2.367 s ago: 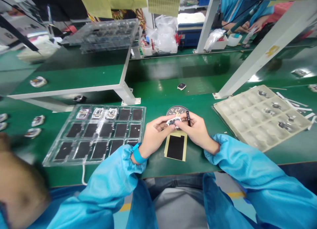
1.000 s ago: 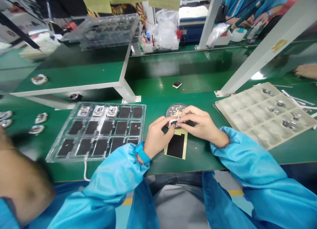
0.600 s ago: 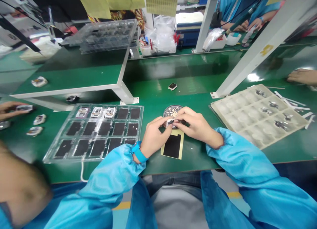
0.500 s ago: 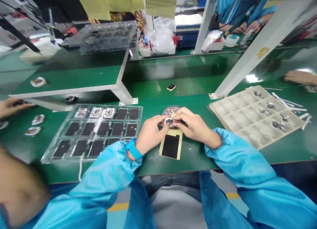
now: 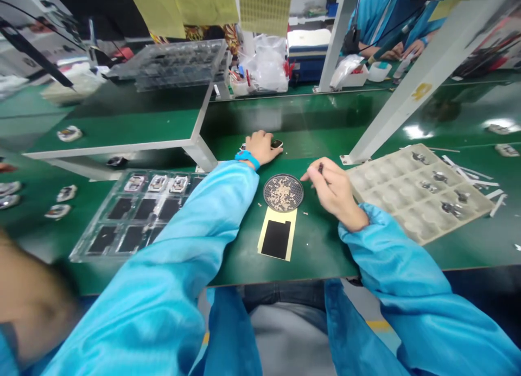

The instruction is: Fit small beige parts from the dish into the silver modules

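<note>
My left hand [image 5: 260, 147] reaches out over the bench, palm down, fingers bent and thumb spread apart. Just right of its thumb lies a small watch case with a dark face [image 5: 277, 144]. A whitish piece [image 5: 243, 147] peeks out at the hand's left edge, mostly hidden. My right hand [image 5: 334, 191] is closed around a slim dark tool [image 5: 321, 169], whose kind I cannot make out. Between the forearms sits a round dark dish [image 5: 301, 192] filled with tiny beige parts. Below it lies a yellow sheet [image 5: 264, 227] bearing a black rectangle.
A clear tray [image 5: 77, 254] with watch cases and black pads stands left, partly under my sleeve. Right is a pale compartment tray [image 5: 423, 237] holding small metal parts. A raised shelf [image 5: 163, 121] and a slanted white post [image 5: 391, 94] flank the reach. Another person's arm [image 5: 32, 289] is at left.
My hands have parted from above the dish, uncovering it. The left went forward and left with the small watch part it held, to beside the watch case; the right moved right with the tool.
</note>
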`<action>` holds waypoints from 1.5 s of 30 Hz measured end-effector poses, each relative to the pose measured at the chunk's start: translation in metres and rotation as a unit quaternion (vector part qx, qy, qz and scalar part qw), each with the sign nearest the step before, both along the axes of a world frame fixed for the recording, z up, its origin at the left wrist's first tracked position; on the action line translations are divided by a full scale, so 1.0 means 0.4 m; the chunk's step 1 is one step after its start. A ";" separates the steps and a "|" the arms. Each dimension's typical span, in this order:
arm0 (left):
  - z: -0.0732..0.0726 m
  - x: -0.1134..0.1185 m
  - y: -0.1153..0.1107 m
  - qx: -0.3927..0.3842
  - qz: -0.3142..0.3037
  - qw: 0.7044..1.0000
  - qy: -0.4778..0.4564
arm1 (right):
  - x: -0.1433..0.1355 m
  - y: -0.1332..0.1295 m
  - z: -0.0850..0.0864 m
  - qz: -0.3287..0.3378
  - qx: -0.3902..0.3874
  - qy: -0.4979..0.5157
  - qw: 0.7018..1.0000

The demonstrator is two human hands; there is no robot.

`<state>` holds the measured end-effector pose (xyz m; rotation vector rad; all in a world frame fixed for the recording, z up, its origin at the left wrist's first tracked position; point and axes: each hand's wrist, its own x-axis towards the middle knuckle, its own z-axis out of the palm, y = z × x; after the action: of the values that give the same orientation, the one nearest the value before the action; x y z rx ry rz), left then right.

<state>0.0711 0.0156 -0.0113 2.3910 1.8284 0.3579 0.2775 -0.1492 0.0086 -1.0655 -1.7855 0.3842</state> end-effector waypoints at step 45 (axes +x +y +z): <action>-0.001 -0.117 -0.451 -0.066 -0.066 0.915 -0.393 | -0.009 -0.028 -0.031 0.127 -0.254 -0.056 0.957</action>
<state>0.0243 -0.1649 -0.0118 1.8436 1.2580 0.9688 0.2738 -0.1602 -0.0037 -1.2240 -1.9860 0.9979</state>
